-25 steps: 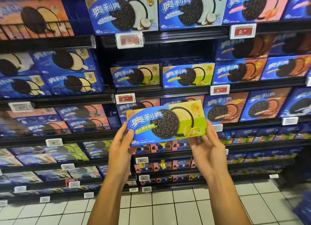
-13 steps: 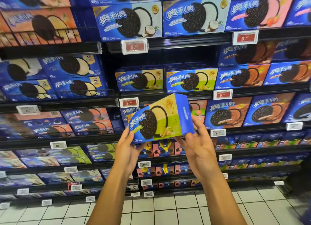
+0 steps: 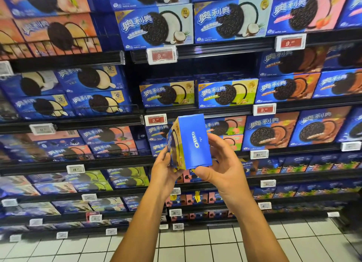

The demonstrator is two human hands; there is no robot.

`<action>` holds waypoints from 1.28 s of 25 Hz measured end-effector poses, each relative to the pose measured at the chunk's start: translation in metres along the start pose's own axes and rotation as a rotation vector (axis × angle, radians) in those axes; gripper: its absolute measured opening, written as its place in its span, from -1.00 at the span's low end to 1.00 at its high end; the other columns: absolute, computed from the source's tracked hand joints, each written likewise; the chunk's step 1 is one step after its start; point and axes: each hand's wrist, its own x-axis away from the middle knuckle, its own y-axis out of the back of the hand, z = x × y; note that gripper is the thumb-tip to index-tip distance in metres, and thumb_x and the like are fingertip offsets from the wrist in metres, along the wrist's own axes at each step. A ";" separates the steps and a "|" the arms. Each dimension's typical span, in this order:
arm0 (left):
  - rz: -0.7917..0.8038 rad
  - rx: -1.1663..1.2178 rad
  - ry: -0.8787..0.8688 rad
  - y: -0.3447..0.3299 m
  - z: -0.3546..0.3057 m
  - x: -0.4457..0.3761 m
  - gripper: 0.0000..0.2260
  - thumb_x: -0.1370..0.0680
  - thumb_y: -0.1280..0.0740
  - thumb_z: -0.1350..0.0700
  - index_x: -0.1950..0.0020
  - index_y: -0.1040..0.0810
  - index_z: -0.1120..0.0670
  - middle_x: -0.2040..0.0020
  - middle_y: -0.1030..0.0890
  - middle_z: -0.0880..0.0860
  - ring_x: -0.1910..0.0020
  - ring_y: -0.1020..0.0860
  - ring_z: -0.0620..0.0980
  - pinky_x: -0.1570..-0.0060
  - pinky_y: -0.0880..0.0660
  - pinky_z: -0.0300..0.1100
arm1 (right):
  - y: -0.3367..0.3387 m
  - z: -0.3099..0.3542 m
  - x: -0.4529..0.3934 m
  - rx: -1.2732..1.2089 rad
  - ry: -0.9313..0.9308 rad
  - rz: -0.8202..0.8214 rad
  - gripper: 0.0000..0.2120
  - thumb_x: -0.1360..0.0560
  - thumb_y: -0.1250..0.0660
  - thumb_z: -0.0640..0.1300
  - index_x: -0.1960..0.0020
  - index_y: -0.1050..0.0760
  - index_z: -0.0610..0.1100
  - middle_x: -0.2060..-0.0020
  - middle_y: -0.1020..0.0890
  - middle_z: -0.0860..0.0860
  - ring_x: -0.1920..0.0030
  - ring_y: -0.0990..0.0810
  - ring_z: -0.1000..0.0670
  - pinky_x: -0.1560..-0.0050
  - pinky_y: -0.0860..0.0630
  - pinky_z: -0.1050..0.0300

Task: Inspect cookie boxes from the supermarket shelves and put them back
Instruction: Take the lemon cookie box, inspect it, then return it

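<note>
Black supermarket shelves (image 3: 215, 50) are filling the whole background, running in stacked tiers packed with blue cookie boxes, above a floor of pale square tiles (image 3: 195, 246). Before them, a blue rectangular cardboard cookie box (image 3: 191, 142) is being held upright in mid-air, its narrow blue side panel with white lettering facing the camera and its printed front angling off to the left. The left hand (image 3: 163, 169) is gripping the box's lower left edge, fingers curled against the front face. The right hand (image 3: 225, 163) is cupping the box's right side and bottom corner, fingers bent round the back and thumb lying under the panel. Just above the box, a red-and-white price tag (image 3: 155, 120) is sitting on the shelf rail. Higher above the box, two matching yellow-green fronted boxes (image 3: 227, 93) are standing side by side on the shelf.
</note>
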 end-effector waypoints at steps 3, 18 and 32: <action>0.000 -0.019 0.001 0.005 -0.001 0.000 -0.68 -0.70 -0.12 0.17 -0.45 -0.39 0.09 -0.25 -0.62 0.15 -0.10 -0.64 0.15 0.09 -0.61 0.12 | 0.008 0.001 -0.001 -0.003 0.017 0.008 -0.38 -0.31 -0.57 -0.09 -0.31 -0.50 0.24 -0.28 -0.60 0.10 -0.31 -0.55 0.02 -0.12 -0.60 0.04; 0.062 -0.299 -0.679 0.000 -0.047 0.019 -0.59 -0.51 -0.35 0.39 -0.20 -0.60 -0.06 -0.15 -0.68 -0.06 -0.18 -0.61 -0.11 -0.08 -0.55 -0.25 | 0.067 -0.022 -0.006 -0.007 -0.174 -0.302 -0.58 -0.68 -0.06 0.09 -0.50 -0.38 0.05 -0.36 -0.56 0.04 -0.34 -0.53 0.04 -0.31 -0.46 -0.04; 0.104 -0.338 -0.670 -0.010 -0.036 0.026 -0.53 -0.28 -0.54 -0.31 -0.13 -0.67 -0.16 -0.10 -0.71 -0.02 -0.15 -0.64 -0.03 -0.07 -0.54 -0.29 | 0.079 -0.013 -0.003 -0.156 -0.045 -0.374 -0.61 -0.70 0.03 -0.14 -0.36 -0.51 -0.01 -0.28 -0.60 0.06 -0.25 -0.50 0.05 -0.28 -0.39 0.08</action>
